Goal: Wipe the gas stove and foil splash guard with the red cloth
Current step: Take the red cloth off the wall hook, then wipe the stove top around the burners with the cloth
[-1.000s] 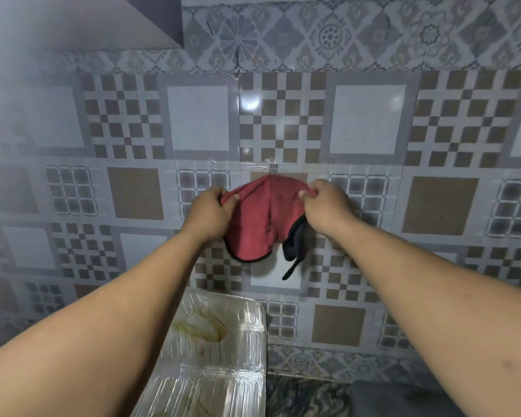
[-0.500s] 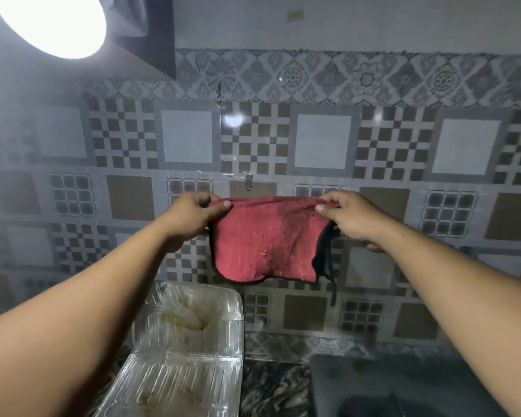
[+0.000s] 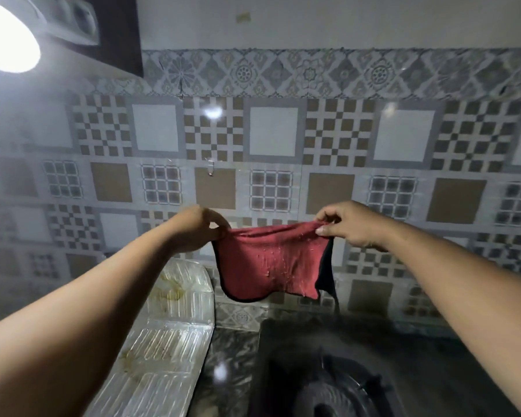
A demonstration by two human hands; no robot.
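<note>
1. Holding the red cloth [image 3: 271,263] stretched between both hands, I see it hanging in the air in front of the tiled wall [image 3: 337,136]; it touches nothing else.
2. My left hand [image 3: 197,228] is closed in a pinch on the cloth's upper left corner; thumb and fingertips meet on the fabric.
3. My right hand [image 3: 348,222] pinches the upper right corner; the thumb presses the hem from the front, and the other fingers curl behind it.
4. A black edging runs along the cloth's bottom; a black strip dangles below my right hand.
5. Below my left forearm stands the foil splash guard [image 3: 169,335], ribbed and stained yellowish.
6. Below my right hand lies the gas stove [image 3: 382,365], dark and blurred.
7. A small hook [image 3: 211,169] sits on the wall above my left hand; a bright lamp [image 3: 5,40] glares far up to that hand's left.
</note>
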